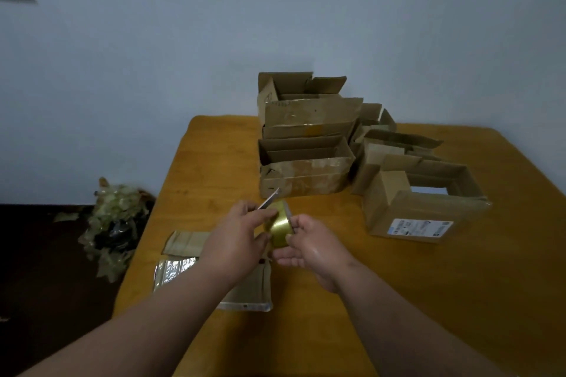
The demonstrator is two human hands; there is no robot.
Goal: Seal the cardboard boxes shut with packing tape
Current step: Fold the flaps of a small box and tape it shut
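Brown cardboard boxes [306, 168] stand with their flaps open on the far half of the orange-brown wooden desk [398, 285], grouped close together; none appears sealed yet. A box with a white printed label [425, 211] sits nearest on the right, also open at the top.

The roll of glossy yellow-brown packing tape [277, 223] is held above the desk, in front of the boxes and apart from them. The right hand [309, 246] cradles the roll from below and from the right, fingers curled against its side. The left hand [237, 231] grips a slim metal blade [269, 199], probably scissors or a knife, with the tip pointing up and away toward the boxes; the thumb presses on the roll's outer surface. The likely step is freeing the tape's loose end.

Flattened, tape-covered cardboard pieces [183, 257] lie on the desk under the left forearm. A heap of crumpled used tape [116, 217] lies on the dark floor to the left.

Hazards:
- The blade is close to the right-hand fingers; a slip on the glossy surface could cut them.
- Digging too deep could slice several tape layers, so the strip tears in slivers.
- A freed end could fold back and stick to itself.
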